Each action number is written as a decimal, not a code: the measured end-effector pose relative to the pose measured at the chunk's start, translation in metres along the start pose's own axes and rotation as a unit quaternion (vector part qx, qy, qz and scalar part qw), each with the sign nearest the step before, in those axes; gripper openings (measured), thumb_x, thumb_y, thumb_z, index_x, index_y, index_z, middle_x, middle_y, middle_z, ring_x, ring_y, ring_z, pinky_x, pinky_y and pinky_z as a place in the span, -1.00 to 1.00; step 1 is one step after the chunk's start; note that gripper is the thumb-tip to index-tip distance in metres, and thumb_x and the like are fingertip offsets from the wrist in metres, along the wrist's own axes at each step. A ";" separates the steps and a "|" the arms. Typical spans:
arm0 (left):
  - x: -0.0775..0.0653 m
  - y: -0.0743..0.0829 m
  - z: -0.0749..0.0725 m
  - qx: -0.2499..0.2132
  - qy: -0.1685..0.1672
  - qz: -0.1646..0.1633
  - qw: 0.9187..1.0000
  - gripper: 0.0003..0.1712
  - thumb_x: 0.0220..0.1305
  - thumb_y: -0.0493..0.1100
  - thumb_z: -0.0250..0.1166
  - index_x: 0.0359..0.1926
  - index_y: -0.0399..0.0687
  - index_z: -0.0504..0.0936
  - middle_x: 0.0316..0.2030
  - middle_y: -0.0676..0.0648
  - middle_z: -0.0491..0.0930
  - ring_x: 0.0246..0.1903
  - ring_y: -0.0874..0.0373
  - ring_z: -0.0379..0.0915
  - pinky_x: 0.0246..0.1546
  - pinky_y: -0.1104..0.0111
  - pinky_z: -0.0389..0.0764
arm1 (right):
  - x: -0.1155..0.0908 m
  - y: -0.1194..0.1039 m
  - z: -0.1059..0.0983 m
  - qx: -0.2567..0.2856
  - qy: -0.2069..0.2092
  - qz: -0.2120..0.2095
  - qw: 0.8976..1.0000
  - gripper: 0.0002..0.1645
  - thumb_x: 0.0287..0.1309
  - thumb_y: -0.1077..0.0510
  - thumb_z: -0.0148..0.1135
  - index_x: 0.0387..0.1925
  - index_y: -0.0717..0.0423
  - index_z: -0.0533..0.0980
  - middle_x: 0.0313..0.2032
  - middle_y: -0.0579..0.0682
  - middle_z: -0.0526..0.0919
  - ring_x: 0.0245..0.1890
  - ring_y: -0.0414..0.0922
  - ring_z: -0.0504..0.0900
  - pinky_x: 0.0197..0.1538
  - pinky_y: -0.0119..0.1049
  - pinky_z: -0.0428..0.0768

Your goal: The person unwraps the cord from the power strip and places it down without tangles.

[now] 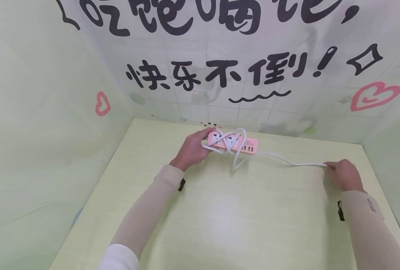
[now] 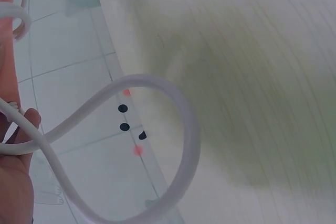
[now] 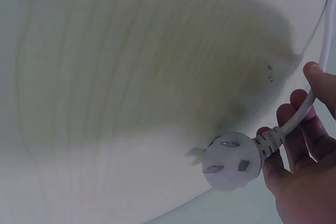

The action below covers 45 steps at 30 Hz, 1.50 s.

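A pink power strip (image 1: 249, 145) with white sockets and USB ports is held at its left end by my left hand (image 1: 194, 149), above the back of the table. White cord (image 1: 241, 140) is wound round the strip, and one loop (image 2: 193, 135) hangs large in the left wrist view. From the strip's right end the cord runs across to my right hand (image 1: 346, 174), which pinches it between thumb and fingers. In the right wrist view the white three-pin plug (image 3: 231, 161) hangs just beyond those fingers (image 3: 296, 129), its prongs facing the camera.
The pale wood-grain table (image 1: 240, 225) meets a printed cloth backdrop (image 1: 200, 107) along its back edge. Similar cloth (image 1: 34, 112) rises at the left side and at the right side.
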<state>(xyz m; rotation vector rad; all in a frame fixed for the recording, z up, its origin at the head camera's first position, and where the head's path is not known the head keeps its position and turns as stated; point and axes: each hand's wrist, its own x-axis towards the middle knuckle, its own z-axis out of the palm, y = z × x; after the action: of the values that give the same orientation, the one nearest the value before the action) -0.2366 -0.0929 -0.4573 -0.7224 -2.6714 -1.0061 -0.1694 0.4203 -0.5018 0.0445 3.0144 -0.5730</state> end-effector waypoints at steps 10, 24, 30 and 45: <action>0.003 0.002 -0.002 0.001 -0.005 -0.006 1.000 -0.28 0.21 -0.14 0.50 0.37 -0.07 0.48 0.23 -0.11 0.65 0.20 0.00 0.62 0.24 0.16 0.63 | -0.001 -0.005 -0.002 -0.056 -0.021 0.023 0.998 -0.53 0.46 0.14 0.01 0.25 0.32 0.48 -0.05 0.60 0.51 -0.14 0.56 0.47 -0.37 0.23 0.48; 0.003 0.001 -0.002 -0.006 -0.002 -0.008 1.000 -0.27 0.20 -0.16 0.51 0.38 -0.10 0.49 0.15 -0.13 0.70 0.10 0.01 0.68 0.15 0.15 0.68 | 0.019 -0.113 0.024 -0.024 0.150 -0.211 0.966 -0.69 0.31 0.29 0.19 0.04 0.32 0.62 -0.08 0.38 0.66 -0.07 0.37 0.54 -0.09 0.30 0.52; 0.001 0.004 -0.004 -0.018 -0.012 -0.021 1.000 -0.25 0.22 -0.14 0.50 0.40 -0.09 0.46 0.14 -0.12 0.70 0.09 0.03 0.68 0.16 0.13 0.67 | 0.017 -0.171 0.045 -0.027 0.119 -0.281 0.952 -0.60 0.35 0.14 0.27 0.11 0.30 0.60 0.00 0.28 0.70 0.06 0.24 0.58 0.12 0.19 0.56; 0.003 0.007 0.001 -0.011 -0.013 -0.033 0.999 -0.28 0.24 -0.05 0.49 0.39 -0.03 0.48 0.17 -0.09 0.69 0.17 0.03 0.63 0.21 0.15 0.64 | -0.009 -0.243 0.092 0.131 -0.020 -0.265 0.955 -0.40 0.54 -0.03 0.04 0.42 0.21 0.36 0.33 0.21 0.54 0.37 0.20 0.50 0.42 0.15 0.44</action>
<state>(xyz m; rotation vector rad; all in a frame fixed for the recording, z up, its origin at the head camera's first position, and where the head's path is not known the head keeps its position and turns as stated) -0.2354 -0.0861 -0.4533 -0.6597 -2.7285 -1.0499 -0.1641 0.1602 -0.4971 -0.7676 2.8717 -0.9940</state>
